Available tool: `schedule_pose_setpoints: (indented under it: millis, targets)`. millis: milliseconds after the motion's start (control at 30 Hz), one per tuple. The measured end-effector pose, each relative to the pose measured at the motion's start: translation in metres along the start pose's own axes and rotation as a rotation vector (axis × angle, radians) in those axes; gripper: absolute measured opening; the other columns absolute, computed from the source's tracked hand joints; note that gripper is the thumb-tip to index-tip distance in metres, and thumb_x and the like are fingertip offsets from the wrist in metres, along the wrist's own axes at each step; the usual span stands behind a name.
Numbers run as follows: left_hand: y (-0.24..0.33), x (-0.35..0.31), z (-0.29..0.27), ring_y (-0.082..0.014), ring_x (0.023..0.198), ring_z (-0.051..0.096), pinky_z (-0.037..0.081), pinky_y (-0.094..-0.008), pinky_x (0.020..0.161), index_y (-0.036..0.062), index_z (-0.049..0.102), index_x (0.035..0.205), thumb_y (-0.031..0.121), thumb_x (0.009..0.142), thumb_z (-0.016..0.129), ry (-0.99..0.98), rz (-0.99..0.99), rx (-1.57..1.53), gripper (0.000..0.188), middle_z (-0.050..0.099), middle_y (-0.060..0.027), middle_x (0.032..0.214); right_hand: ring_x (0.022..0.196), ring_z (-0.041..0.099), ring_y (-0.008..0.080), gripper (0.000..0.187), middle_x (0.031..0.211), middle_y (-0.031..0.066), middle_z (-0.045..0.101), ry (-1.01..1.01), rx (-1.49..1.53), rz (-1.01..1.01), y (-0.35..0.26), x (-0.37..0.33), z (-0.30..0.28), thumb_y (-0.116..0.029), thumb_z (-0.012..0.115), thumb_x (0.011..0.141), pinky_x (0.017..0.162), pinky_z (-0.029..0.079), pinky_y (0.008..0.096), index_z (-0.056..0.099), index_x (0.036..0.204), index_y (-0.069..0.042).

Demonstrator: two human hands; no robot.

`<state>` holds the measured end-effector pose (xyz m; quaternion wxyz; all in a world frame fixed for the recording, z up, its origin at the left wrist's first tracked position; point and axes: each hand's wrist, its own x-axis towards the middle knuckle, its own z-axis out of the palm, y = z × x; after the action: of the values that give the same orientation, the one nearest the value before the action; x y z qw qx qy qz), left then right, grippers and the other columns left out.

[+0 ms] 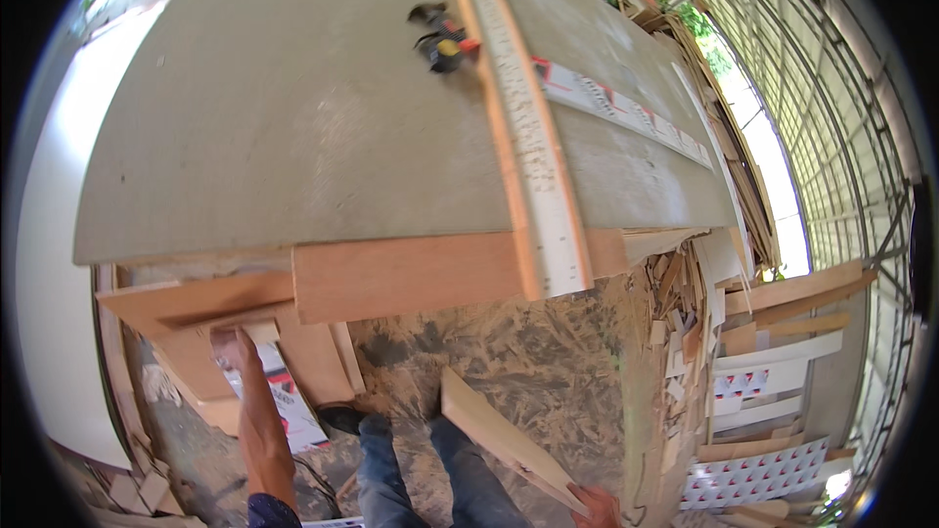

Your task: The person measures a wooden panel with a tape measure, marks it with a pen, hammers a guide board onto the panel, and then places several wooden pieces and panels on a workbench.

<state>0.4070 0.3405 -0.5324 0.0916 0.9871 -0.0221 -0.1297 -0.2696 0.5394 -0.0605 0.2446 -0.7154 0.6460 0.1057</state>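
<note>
My left hand (233, 346), a little blurred, is low on the left, closed at the upper edge of a white printed board (290, 406) with red and black marks. That board slants down beside my leg, in front of brown wooden panels (313, 362). At the lower right my right hand (597, 507) grips one end of a long pale plywood strip (504, 435). The strip tilts up and leftward, its far end in front of my lower leg. Both hands are below the near edge of a large grey-topped table (245, 117).
A long white strip with orange edges (528, 147) crosses the table and overhangs its near edge. Another printed strip (626, 112) and a dark power tool with red and yellow parts (445, 44) lie there. Offcuts (675, 323) pile up right; sawdust covers the floor (411, 342).
</note>
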Motion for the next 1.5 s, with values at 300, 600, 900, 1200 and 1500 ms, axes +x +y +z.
schedule_pose_setpoints:
  millis: [300, 600, 900, 1200, 1500]
  targets:
    - [-0.074, -0.314, -0.104, -0.0284, 0.102, 0.063, 0.051, -0.0476, 0.084, 0.009, 0.053, 0.134, 0.047, 0.099, 0.051, -1.241, -0.088, -0.774, 0.051, 0.062, -0.0142, 0.12, 0.101, 0.065, 0.0383, 0.051, 0.112, 0.0222, 0.065, 0.293, 0.25, 0.171, 0.095, -0.077, 0.066, -0.012, 0.059, 0.088, 0.087, 0.051, 0.0467, 0.056, 0.139, -0.01]
    - [0.07, -0.708, -0.397, -0.0314, 0.123, 0.058, 0.049, -0.0448, 0.099, -0.0057, 0.042, 0.144, 0.045, 0.091, 0.07, -1.713, 0.38, -0.683, 0.079, 0.057, -0.0191, 0.136, 0.117, 0.062, 0.0336, 0.074, 0.127, 0.0148, 0.066, 0.438, 0.071, 0.028, 0.153, -0.084, -0.095, -0.01, 0.069, 0.061, 0.09, 0.055, 0.0428, 0.059, 0.134, -0.002]
    - [0.112, -0.78, -0.393, -0.0254, 0.112, 0.063, 0.053, -0.0403, 0.096, -0.0037, 0.052, 0.126, -0.005, 0.085, 0.064, -1.61, 0.415, -1.229, 0.042, 0.061, -0.0125, 0.122, 0.127, 0.052, 0.037, 0.071, 0.132, 0.0143, 0.063, 0.692, -0.229, -0.333, 0.238, -0.012, -0.195, -0.017, 0.068, 0.068, 0.109, 0.042, 0.0525, 0.057, 0.136, -0.003]
    - [0.164, -0.721, -0.307, -0.0214, 0.114, 0.062, 0.053, -0.0348, 0.098, 0.0039, 0.054, 0.125, -0.008, 0.085, 0.065, -1.535, 0.002, -1.716, 0.044, 0.062, -0.0059, 0.121, 0.145, 0.033, 0.0444, 0.124, 0.163, 0.0274, 0.017, 0.495, 0.427, 0.031, 0.219, 0.161, -0.258, -0.034, 0.093, 0.057, 0.111, 0.04, 0.0509, 0.026, 0.157, -0.006]
    - [0.229, -0.681, -0.243, -0.0248, 0.115, 0.06, 0.053, -0.0402, 0.102, 0.0031, 0.05, 0.128, -0.007, 0.086, 0.063, -1.48, -0.183, -1.778, 0.045, 0.057, -0.0097, 0.125, 0.145, 0.032, 0.0442, 0.112, 0.162, 0.0278, 0.018, 0.418, 0.322, -0.209, 0.224, 0.318, -0.265, -0.02, 0.086, 0.066, 0.11, 0.042, 0.0482, 0.023, 0.158, -0.009]
